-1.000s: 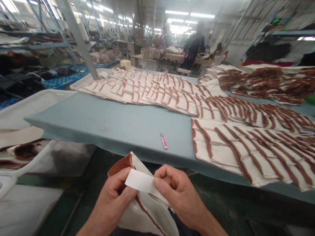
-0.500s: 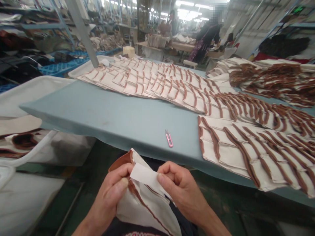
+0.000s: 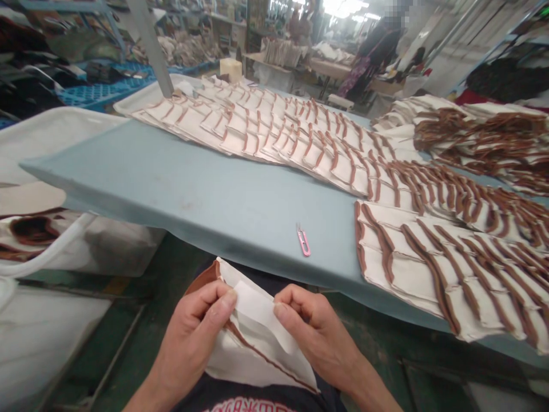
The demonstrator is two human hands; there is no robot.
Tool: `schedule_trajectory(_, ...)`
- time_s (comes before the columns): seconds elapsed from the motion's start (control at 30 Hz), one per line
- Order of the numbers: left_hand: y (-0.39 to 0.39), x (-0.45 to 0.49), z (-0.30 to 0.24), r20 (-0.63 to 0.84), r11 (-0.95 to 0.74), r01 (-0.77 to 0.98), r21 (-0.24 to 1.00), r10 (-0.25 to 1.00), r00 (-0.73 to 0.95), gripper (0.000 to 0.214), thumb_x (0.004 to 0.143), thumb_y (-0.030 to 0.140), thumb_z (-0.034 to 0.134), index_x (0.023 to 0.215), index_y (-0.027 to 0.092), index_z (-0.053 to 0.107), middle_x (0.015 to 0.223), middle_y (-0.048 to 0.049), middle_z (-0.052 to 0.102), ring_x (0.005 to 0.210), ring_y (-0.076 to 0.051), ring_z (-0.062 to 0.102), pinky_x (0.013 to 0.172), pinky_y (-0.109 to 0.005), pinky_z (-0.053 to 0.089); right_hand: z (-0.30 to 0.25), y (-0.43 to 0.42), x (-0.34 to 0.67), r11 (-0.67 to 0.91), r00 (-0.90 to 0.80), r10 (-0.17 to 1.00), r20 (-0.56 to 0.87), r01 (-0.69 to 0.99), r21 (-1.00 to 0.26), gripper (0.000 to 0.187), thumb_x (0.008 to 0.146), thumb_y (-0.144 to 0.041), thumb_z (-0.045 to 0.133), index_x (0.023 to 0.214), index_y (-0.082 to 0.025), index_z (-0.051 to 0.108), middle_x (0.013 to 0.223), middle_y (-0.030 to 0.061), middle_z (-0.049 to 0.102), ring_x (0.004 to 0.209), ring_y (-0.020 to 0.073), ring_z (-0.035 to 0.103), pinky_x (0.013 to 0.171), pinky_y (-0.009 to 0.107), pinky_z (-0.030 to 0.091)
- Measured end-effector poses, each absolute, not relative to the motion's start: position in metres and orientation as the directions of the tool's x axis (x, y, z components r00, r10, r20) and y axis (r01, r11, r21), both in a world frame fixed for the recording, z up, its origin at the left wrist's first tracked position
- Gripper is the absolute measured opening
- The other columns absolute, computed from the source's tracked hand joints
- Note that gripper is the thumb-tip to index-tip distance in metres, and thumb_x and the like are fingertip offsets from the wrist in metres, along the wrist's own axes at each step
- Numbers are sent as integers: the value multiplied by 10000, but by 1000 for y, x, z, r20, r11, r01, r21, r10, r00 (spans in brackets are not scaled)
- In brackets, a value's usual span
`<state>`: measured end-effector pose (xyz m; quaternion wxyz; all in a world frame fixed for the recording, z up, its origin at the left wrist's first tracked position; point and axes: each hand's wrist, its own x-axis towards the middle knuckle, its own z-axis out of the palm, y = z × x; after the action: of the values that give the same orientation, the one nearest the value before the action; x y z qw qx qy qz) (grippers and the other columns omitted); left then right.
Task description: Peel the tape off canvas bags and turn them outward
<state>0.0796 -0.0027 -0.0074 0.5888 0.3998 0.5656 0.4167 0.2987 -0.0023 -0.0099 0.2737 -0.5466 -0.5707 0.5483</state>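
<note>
A cream fabric piece with brown trim (image 3: 257, 355) lies in my lap below the table edge. My left hand (image 3: 201, 326) pinches its left side, fingers closed. My right hand (image 3: 309, 326) is closed on the right end of a small white strip (image 3: 255, 306) lying across the piece. Pink thread snips (image 3: 303, 240) rest on the blue-grey table (image 3: 193, 194) just beyond my hands, touched by neither hand.
Rows of overlapping cream pieces with brown trim (image 3: 429, 269) cover the table's right and far side, with heaps (image 3: 472, 137) at the back right. White bins (image 3: 51, 246) stand at the left. A person in dark clothes (image 3: 373, 51) stands far back among shelves.
The view has tilted down a little. My hands have lowered the white strip onto the fabric piece, which now lies flatter in my lap.
</note>
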Motion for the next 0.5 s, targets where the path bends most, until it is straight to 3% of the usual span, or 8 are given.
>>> schedule_trajectory(0.07,-6,81,-4,-351,351,-38,936,936,1,515,837,602,860,643,192,616,580,46,522,556,-108,393,520,-200,322,-13,0,300,-50,-259,950,-174,426,-903,285,1044,-420,656,837,-226,677,793,5,663,749,185,571,727,322,414)
schedule_trajectory(0.13,-9,82,-1,-342,342,-17,939,940,11,491,838,584,856,643,194,631,577,39,543,553,-113,414,526,-206,333,-15,4,300,91,-309,950,-49,422,-902,251,1049,-394,664,856,-236,691,913,42,734,963,245,665,913,372,475)
schedule_trajectory(0.2,-11,82,-2,-312,312,13,950,950,24,468,864,570,835,648,194,660,583,30,564,552,-121,439,526,-214,346,-15,9,297,160,-359,933,30,340,-927,253,1068,-443,662,915,-248,715,1009,66,770,1205,300,677,1087,431,469)
schedule_trajectory(0.27,-13,80,-5,-251,248,47,968,966,62,448,912,549,799,658,194,699,587,22,583,541,-128,463,516,-221,357,-14,13,291,181,-367,928,72,274,-945,260,1048,-500,707,981,-252,743,1115,85,792,1336,324,653,1153,456,459)
schedule_trajectory(0.33,-14,78,-9,-181,173,72,982,977,113,441,958,533,761,675,196,730,584,19,603,521,-131,484,497,-223,364,-13,15,283,187,-359,929,93,238,-953,267,995,-512,775,1010,-247,749,1150,86,800,1235,309,700,1083,433,504)
schedule_trajectory(0.4,-15,77,-12,-136,126,91,988,983,119,430,983,515,744,690,200,746,592,18,630,519,-133,513,499,-220,381,-12,14,275,172,-342,936,88,223,-959,240,966,-473,796,969,-241,734,1033,55,801,986,252,719,944,385,532)
schedule_trajectory(0.5,-16,77,-16,-87,74,136,988,992,96,412,1003,471,736,691,203,744,598,22,650,530,-132,554,521,-213,405,-12,8,266,82,-279,960,28,184,-979,240,1000,-431,735,869,-236,687,791,-2,724,715,175,617,735,314,488)
